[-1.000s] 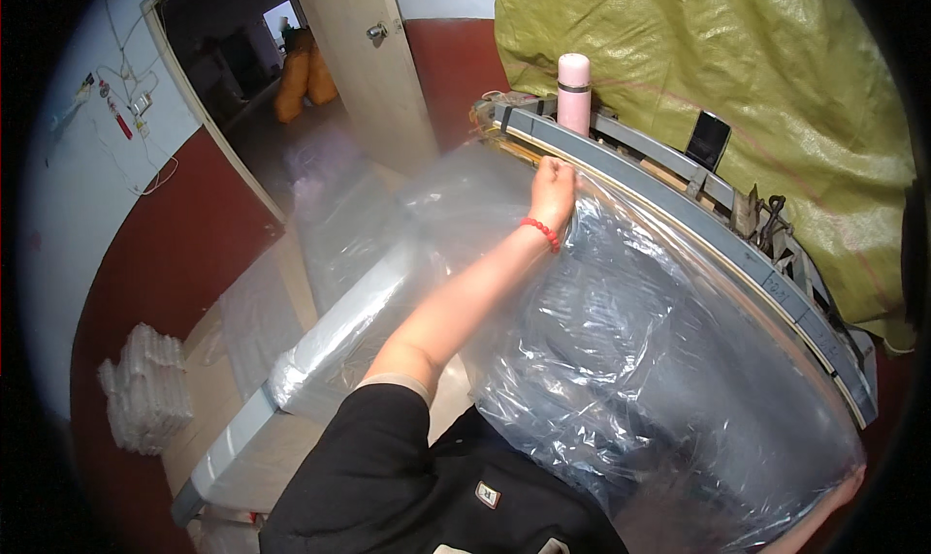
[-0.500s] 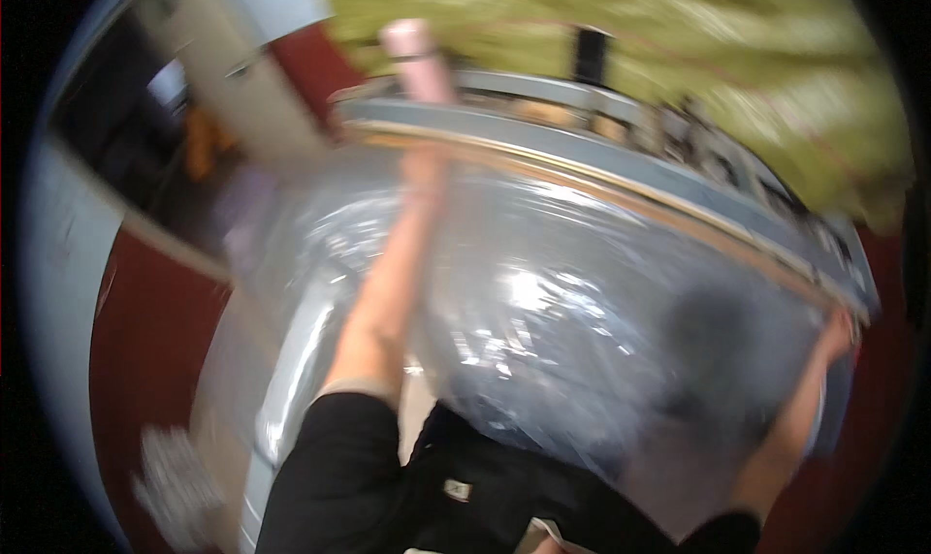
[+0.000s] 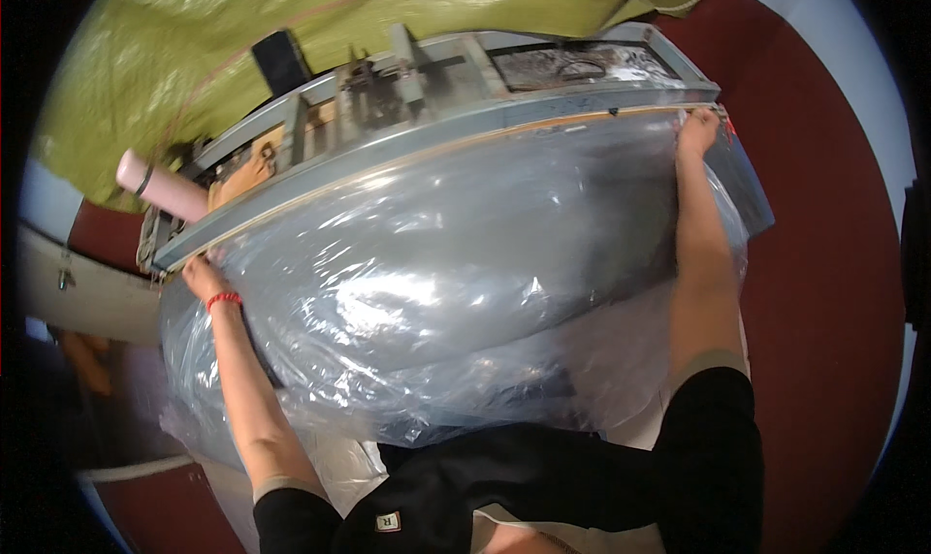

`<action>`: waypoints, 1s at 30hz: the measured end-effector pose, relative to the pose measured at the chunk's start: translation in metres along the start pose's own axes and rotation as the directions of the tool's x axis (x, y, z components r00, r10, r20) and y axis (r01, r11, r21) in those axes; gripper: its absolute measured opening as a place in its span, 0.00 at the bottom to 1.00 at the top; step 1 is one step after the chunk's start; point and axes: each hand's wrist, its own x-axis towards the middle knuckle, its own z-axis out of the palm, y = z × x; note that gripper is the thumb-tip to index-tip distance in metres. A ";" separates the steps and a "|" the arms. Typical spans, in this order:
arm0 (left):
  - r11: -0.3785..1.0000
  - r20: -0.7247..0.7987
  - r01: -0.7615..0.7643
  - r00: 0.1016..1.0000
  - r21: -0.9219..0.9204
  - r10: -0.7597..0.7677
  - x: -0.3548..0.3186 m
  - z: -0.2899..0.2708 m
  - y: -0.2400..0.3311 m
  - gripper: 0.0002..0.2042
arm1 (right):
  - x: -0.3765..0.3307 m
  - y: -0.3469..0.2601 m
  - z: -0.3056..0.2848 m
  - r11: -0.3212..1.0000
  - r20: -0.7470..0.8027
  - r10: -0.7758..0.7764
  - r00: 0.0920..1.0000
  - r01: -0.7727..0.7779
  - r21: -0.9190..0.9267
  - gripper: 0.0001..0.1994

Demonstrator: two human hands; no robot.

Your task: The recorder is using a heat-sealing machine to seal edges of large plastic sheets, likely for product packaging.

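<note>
A wide sheet of clear plastic film [image 3: 465, 253] hangs in shiny wrinkles from a long grey metal frame [image 3: 388, 152] down toward my body. My left hand [image 3: 202, 278], with a red beaded bracelet [image 3: 224, 300] at its wrist, is closed on the film's edge by the frame's left end. At the frame's right end, my right hand [image 3: 698, 134] pinches the film's other upper corner. Between the two hands the film's edge runs along a thin tan strip [image 3: 514, 127] on the frame's near side. The fingertips are partly hidden.
A pink bottle [image 3: 163, 188] leans at the frame's left. Behind the frame, a black phone-like slab [image 3: 280, 62] rests near yellow-green sheeting [image 3: 194, 60]. Metal fittings [image 3: 383, 79] sit inside the frame. Dark red floor [image 3: 815, 292] lies to the right; a pale door [image 3: 68, 273] stands left.
My view has swung round, so the frame now slants up to the right. My left hand is nearer the frame's left end. My right hand is still at its right end.
</note>
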 end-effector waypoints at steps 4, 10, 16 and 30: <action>0.991 0.059 0.132 0.990 -0.032 -0.130 0.003 -0.014 -0.005 0.03 | 0.021 0.010 -0.010 0.859 0.121 -0.145 0.982 0.186 -0.477 0.11; 0.974 0.333 -0.181 0.918 -0.137 0.217 -0.047 -0.069 0.095 0.03 | -0.187 -0.165 0.013 0.731 0.425 -0.656 0.624 0.665 0.153 0.13; 0.923 0.078 -0.362 0.932 0.129 0.354 -0.064 -0.120 0.106 0.04 | -0.303 -0.201 0.012 0.470 0.719 -0.686 -0.112 0.686 0.556 0.11; 0.358 0.847 -0.778 0.525 0.516 -0.081 -0.170 -0.130 0.086 0.35 | -0.061 -0.042 -0.158 0.707 0.772 -0.246 0.586 0.653 -0.271 0.11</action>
